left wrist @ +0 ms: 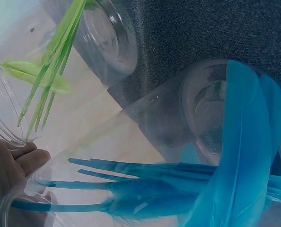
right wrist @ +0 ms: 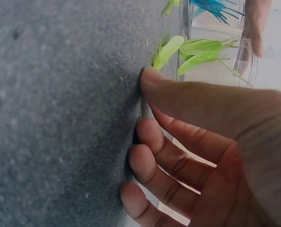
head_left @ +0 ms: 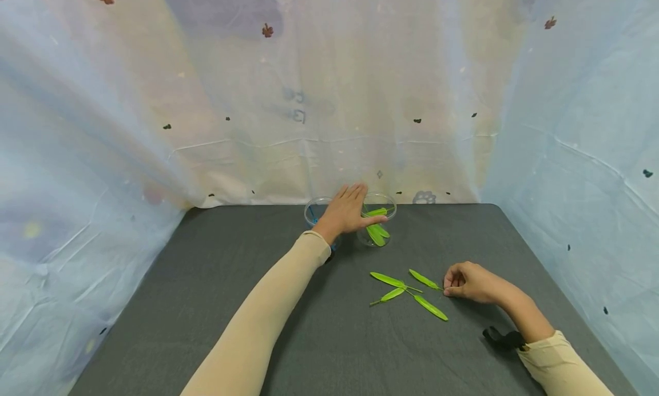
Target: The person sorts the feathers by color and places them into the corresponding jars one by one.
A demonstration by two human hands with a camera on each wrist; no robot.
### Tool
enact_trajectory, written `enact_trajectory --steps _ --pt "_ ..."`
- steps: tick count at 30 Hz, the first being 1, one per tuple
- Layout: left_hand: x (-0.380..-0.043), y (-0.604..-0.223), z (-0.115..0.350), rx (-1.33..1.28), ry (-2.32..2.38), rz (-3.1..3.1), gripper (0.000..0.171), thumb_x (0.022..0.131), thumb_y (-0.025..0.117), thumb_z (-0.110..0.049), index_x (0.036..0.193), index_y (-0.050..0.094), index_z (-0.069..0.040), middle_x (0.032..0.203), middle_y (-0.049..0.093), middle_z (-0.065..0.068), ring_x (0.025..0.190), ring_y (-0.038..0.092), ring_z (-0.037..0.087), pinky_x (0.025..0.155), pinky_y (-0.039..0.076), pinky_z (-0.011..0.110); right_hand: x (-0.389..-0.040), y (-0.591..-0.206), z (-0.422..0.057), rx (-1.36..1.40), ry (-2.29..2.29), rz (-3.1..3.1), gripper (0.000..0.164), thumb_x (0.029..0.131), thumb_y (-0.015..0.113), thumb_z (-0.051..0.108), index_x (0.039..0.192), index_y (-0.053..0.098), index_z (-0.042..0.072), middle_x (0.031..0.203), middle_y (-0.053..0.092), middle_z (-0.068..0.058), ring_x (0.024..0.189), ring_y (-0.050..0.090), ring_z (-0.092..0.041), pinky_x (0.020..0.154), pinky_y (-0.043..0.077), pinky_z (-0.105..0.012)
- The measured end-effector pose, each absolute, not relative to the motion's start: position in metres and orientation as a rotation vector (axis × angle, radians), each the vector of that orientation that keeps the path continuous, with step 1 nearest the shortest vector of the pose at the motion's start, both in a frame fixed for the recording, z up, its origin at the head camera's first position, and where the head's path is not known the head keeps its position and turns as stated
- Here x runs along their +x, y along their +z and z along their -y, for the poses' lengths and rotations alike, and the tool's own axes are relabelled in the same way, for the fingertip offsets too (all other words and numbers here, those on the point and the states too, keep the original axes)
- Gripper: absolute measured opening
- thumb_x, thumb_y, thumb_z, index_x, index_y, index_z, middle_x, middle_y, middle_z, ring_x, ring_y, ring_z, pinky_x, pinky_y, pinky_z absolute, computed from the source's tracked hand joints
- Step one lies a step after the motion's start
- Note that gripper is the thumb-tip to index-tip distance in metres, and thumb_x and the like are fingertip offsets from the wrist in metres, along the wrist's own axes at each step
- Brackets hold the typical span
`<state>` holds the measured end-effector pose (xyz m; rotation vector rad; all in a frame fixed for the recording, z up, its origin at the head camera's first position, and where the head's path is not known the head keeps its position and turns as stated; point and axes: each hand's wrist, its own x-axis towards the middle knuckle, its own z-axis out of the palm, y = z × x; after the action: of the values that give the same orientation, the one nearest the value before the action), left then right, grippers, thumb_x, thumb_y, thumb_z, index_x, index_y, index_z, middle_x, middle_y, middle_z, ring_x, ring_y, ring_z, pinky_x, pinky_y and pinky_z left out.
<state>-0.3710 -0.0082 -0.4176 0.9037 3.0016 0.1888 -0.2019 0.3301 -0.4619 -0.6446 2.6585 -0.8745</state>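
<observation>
My right hand (head_left: 475,282) pinches the quill end of a green feather (head_left: 424,278) between thumb and forefinger, low over the dark tabletop. In the right wrist view its other fingers are bent near the cloth. More green feathers (head_left: 431,308) lie loosely crossed to its left. Reaching to the back, my left hand (head_left: 344,212) has its fingers extended across the rims of two clear cups. One cup (head_left: 395,207) holds several green feathers (left wrist: 50,66); the other cup (head_left: 306,210) holds blue feathers (left wrist: 247,142), mostly hidden by my hand in the head view.
A dark grey cloth-covered table (head_left: 206,304) spreads beneath both arms. Behind it and along the sides hangs a pale patterned curtain (head_left: 360,98). A black band (head_left: 501,339) circles my right wrist. Both cups stand close to the table's back edge.
</observation>
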Motion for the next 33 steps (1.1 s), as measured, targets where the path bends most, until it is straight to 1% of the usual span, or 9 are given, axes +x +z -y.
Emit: enact_trajectory --steps 8,15,18,22,25,30,33 --pt "-0.371 -0.418 0.007 0.898 0.170 -3.005 0.113 0.098 0.038 -0.088 0.174 0.011 -0.010 0.181 0.011 0.007 0.167 0.008 0.021 0.137 -0.003 0.041 -0.202 -0.461 -0.330 -0.667 -0.869 -2.632 0.008 0.101 0.077 0.013 0.095 0.073 0.010 0.084 0.066 0.003 0.071 0.057 -0.006 0.059 0.050 -0.026" --pt "-0.372 -0.419 0.007 0.890 0.171 -3.007 0.113 0.097 0.037 -0.089 0.174 0.010 -0.010 0.181 0.011 0.007 0.167 0.007 0.021 0.137 -0.004 0.041 -0.203 -0.461 -0.330 -0.656 -0.860 -2.659 0.008 0.102 0.075 0.013 0.096 0.070 0.012 0.085 0.065 0.005 0.071 0.056 -0.006 0.059 0.050 -0.026" --pt "-0.372 -0.420 0.007 0.884 0.166 -3.011 0.113 0.097 0.037 -0.089 0.174 0.010 -0.011 0.181 0.010 0.006 0.167 0.007 0.021 0.137 -0.004 0.041 -0.204 -0.458 -0.330 -0.630 -0.880 -2.696 0.008 0.103 0.073 0.013 0.098 0.068 0.011 0.086 0.067 0.003 0.072 0.058 -0.009 0.058 0.050 -0.027" --pt "-0.373 -0.420 0.007 0.883 0.162 -3.013 0.113 0.097 0.037 -0.089 0.174 0.011 -0.010 0.181 0.011 0.007 0.167 0.008 0.021 0.137 -0.003 0.041 -0.207 -0.455 -0.330 -0.599 -0.927 -2.735 0.009 0.104 0.071 0.008 0.098 0.064 0.010 0.086 0.071 0.000 0.071 0.065 -0.014 0.058 0.054 -0.028" --pt "-0.373 -0.421 0.007 0.887 0.165 -3.008 0.114 0.097 0.037 -0.089 0.174 0.011 -0.010 0.181 0.011 0.007 0.167 0.008 0.022 0.137 -0.003 0.041 -0.209 -0.453 -0.329 -0.613 -0.952 -2.759 0.011 0.104 0.070 0.004 0.098 0.062 0.010 0.084 0.071 -0.002 0.069 0.066 -0.017 0.058 0.057 -0.029" --pt "-0.374 -0.422 0.007 0.888 0.152 -3.010 0.114 0.097 0.036 -0.090 0.174 0.010 -0.011 0.181 0.010 0.007 0.167 0.007 0.021 0.137 -0.002 0.041 -0.211 -0.452 -0.326 -0.623 -0.992 -2.865 0.003 0.103 0.070 0.002 0.106 0.070 0.004 0.091 0.074 -0.005 0.073 0.069 -0.016 0.060 0.058 -0.029" --pt "-0.374 -0.421 0.007 0.888 0.140 -3.014 0.113 0.097 0.036 -0.089 0.174 0.010 -0.011 0.181 0.010 0.006 0.167 0.007 0.021 0.137 -0.002 0.041 -0.213 -0.451 -0.325 -0.581 -0.997 -2.970 0.009 0.103 0.071 0.002 0.110 0.075 0.005 0.098 0.078 -0.007 0.081 0.072 -0.016 0.066 0.061 -0.027"
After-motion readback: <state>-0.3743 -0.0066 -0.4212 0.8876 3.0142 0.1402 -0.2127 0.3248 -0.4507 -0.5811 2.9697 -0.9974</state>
